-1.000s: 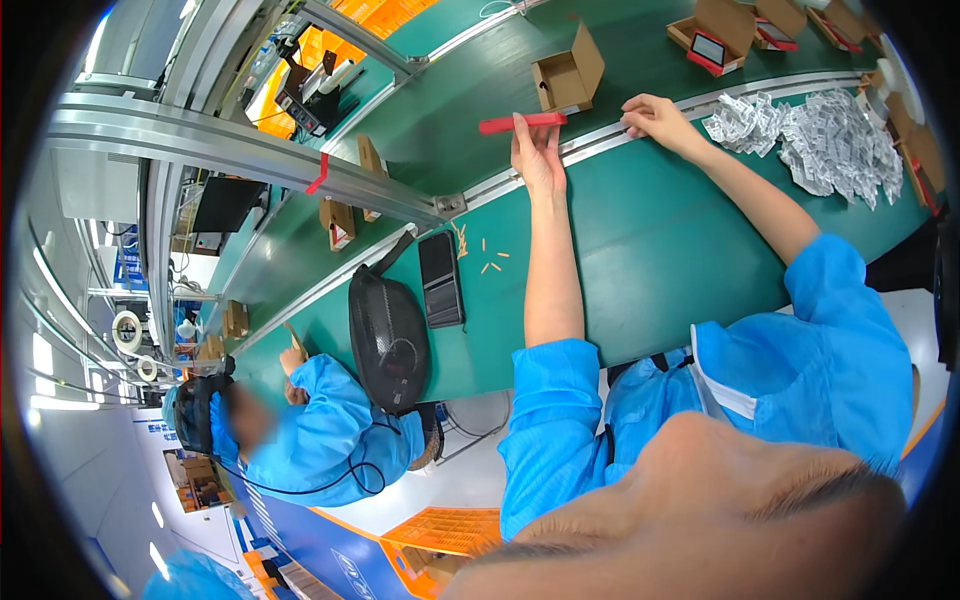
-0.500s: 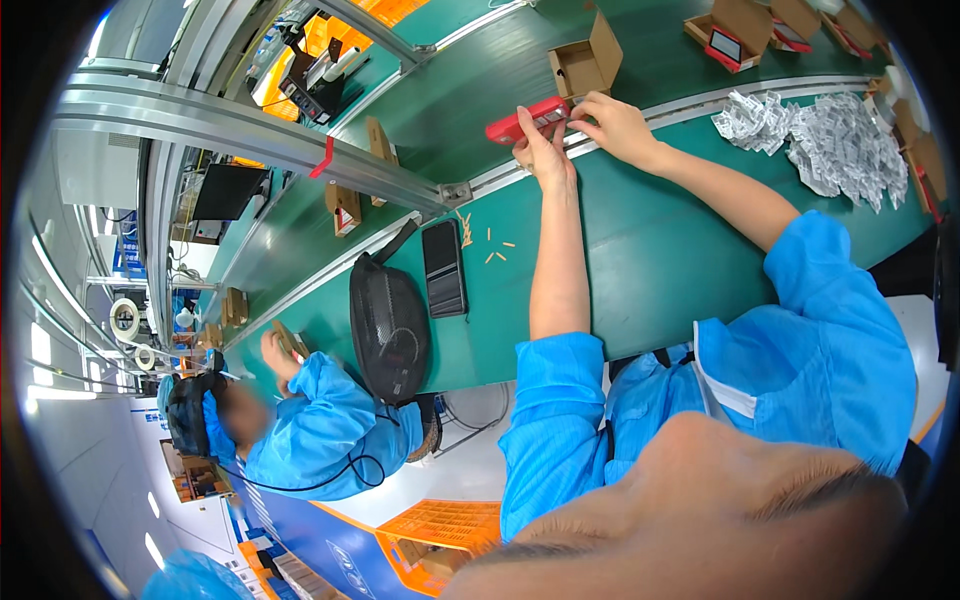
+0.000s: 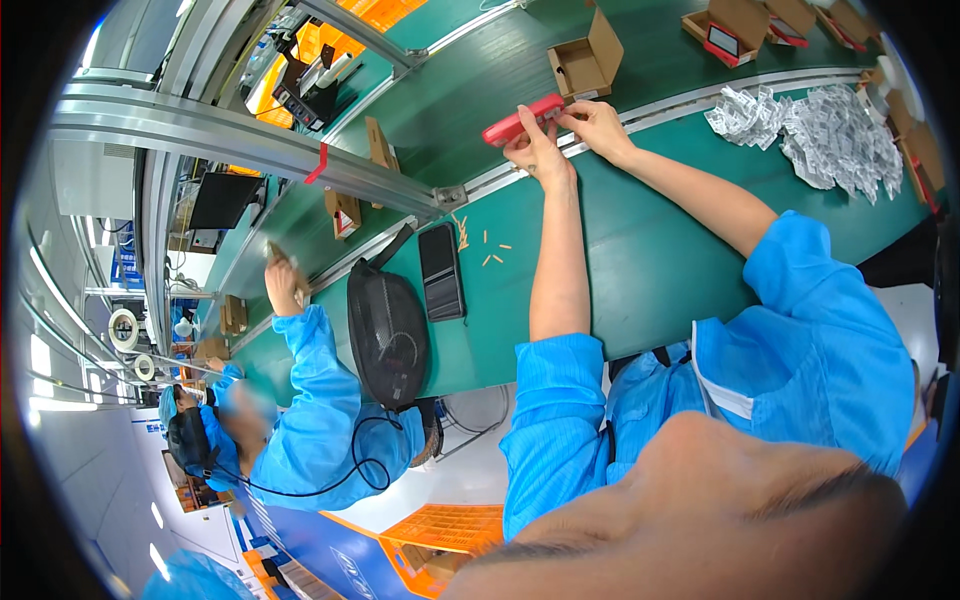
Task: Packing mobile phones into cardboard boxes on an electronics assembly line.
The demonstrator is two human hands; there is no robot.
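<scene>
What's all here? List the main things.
Slim plastic device: one, red, upper centre
Open cardboard box: one, brown, beyond device
Cardboard boxes with red items: three or more, brown, top right
Small crinkled packets: uncountable heap, white, right
Thin short sticks: several, tan, mid-bench
Flat rectangular case: one, black, beside sticks
Rounded textured bag: one, black, beside case
Latticed plastic crate: one, orange, lower centre
Nearest co-worker: one, in blue, left
Left hand: one, bare, gripping device
Right hand: one, bare, at device's right end

Wide head-worn fisheye view from above, facing down across the green workbench (image 3: 660, 250); blue sleeves (image 3: 553, 400) near, metal beam (image 3: 245, 155) far at left
</scene>
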